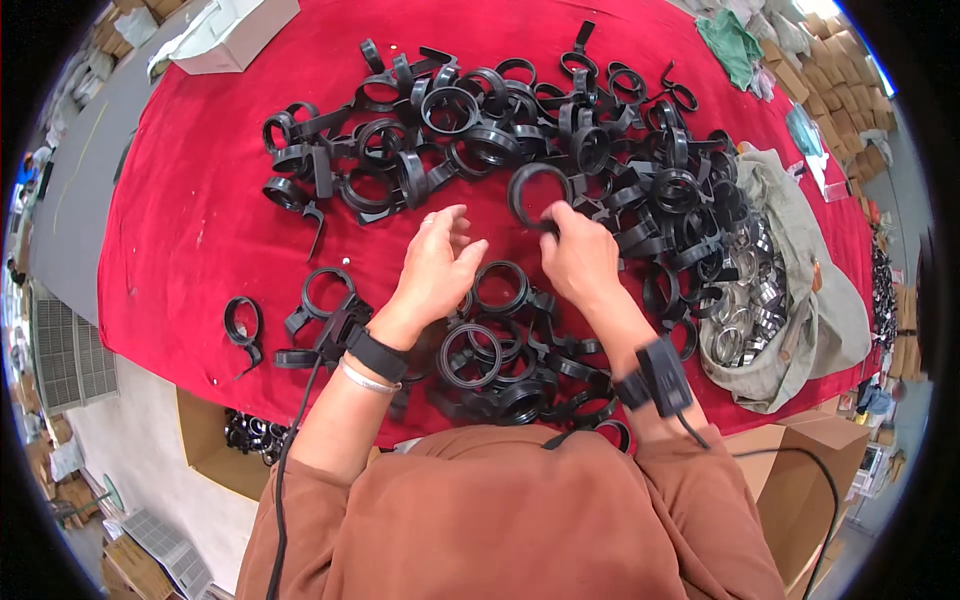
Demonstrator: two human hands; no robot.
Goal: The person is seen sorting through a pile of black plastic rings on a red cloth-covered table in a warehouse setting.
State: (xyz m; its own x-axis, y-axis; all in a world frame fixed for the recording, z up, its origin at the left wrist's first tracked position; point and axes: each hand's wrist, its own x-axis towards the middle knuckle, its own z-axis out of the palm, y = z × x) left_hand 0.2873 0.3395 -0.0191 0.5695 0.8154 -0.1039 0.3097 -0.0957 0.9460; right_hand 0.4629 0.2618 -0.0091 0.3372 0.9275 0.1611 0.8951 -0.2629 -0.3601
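Note:
Over the middle of the red table, my right hand point(582, 255) pinches the lower right edge of a black plastic ring point(513, 197) between thumb and fingers. The ring is slightly blurred and its hole faces up. To its left, my left hand point(440, 255) is held with fingers loosely curled and the thumb apart, gripping nothing. A large heap of black ring brackets point(495, 145), many with flat arms, spreads beyond both hands. Nearer my body, below the hands, lies a second pile of black rings point(470, 356). One single ring bracket point(242, 322) lies apart at the left.
A grey-green cloth bag point(815, 300) lies open at the right, with shiny metal band clamps point(745, 290) inside. A white box point(235, 40) stands at the far left corner of the red tablecloth point(190, 230). Cardboard boxes point(205, 455) sit below the near edge, one holding black rings.

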